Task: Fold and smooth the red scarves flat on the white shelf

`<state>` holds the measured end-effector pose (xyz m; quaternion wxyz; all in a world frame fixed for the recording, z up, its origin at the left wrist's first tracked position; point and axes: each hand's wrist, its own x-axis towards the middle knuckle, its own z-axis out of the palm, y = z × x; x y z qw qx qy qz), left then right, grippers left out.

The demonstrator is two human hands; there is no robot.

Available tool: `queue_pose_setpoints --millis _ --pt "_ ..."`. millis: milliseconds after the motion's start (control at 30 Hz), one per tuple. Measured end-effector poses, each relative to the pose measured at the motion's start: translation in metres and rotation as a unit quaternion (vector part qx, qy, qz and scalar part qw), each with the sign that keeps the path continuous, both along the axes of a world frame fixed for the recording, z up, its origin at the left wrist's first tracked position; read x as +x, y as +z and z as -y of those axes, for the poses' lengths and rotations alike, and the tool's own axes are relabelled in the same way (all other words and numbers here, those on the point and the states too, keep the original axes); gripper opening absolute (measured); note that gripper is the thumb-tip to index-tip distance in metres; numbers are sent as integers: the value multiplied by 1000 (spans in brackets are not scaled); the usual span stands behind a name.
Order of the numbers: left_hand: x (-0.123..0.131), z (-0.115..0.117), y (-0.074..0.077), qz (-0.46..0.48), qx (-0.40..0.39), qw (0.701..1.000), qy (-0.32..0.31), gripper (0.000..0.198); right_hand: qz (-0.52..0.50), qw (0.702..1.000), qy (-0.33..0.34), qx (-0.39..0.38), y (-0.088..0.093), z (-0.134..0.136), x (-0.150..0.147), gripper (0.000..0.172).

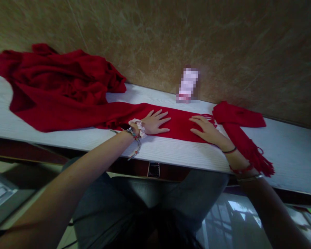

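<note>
Red knitted scarf [181,124], long and fringed at its end, lies as a flat band along the white wood-grain surface [171,152]. It looks soft, light and limp, and would probably sag and bunch when lifted. It seems more clingy than slippery and not at all fragile, so an edge or the fringed end, pinched between thumb and fingertips, looks the best place to take hold. The left hand [154,123] rests palm-down on the band with its fingers [162,114] spread flat and gripping nothing. The cloth lies directly under them and runs out past the fingertips. The right hand [206,130] lies flat in the same way, well apart from the left, its fingers [197,119] extended on the cloth just beside the fringe [209,117], with nothing in its grasp. A pale scrunchie [140,127] and beaded bracelets [133,134] circle the left wrist. To the left the band runs into a crumpled red heap of the same cloth [62,79]. To the right lies another red fringed piece [238,119], touching the right forearm; whether it is the same scarf I cannot tell. A blurred pink object [188,84] stands against the brown marbled wall [223,41].
</note>
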<state>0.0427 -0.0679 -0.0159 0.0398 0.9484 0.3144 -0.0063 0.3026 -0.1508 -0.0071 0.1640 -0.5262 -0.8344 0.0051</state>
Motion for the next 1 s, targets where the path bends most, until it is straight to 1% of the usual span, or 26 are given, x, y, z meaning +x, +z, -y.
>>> queue_pose_setpoints --millis 67,167,233,300,367,467,500,567,633,700,800,867,933,1000 --pt "0 1 1 0 3 1000 24 67 55 998 -5 -37 -7 0 -14 54" --pt "0 3 3 -9 -15 998 53 71 123 989 -13 -83 -14 2 -20 54" --pt "0 3 3 -12 -24 998 62 72 142 985 -11 -98 -16 5 -13 55" --pt "0 1 2 -10 -23 998 56 73 142 983 -21 -116 -16 7 0 58" --pt "-1 0 1 -9 -18 999 46 73 128 981 -36 -143 -15 8 14 63" --pt "-2 -1 0 -6 -18 999 41 73 89 980 -30 -176 -9 6 28 66" --pt "-2 -1 0 -4 -20 999 42 74 72 982 -26 -174 -6 4 29 65" --pt "-2 -1 0 3 -22 999 39 73 39 988 -31 -145 0 -4 26 62" --pt "-2 -1 0 12 -20 999 36 73 22 994 -48 -100 4 -14 15 59" --pt "-2 -1 -1 17 -17 999 35 74 28 995 -62 -71 4 -25 0 61" --pt "-2 -2 -3 15 -16 999 34 75 54 993 -70 -80 -5 -36 -22 64" --pt "-3 -3 -3 14 -12 999 29 75 66 990 -72 -100 -13 -37 -29 63" --pt "-4 -3 -3 12 -13 999 27 74 64 990 -68 -109 -19 -35 -30 60" --pt "-4 -2 -2 9 -16 1000 25 74 49 991 -59 -108 -19 -32 -25 58"
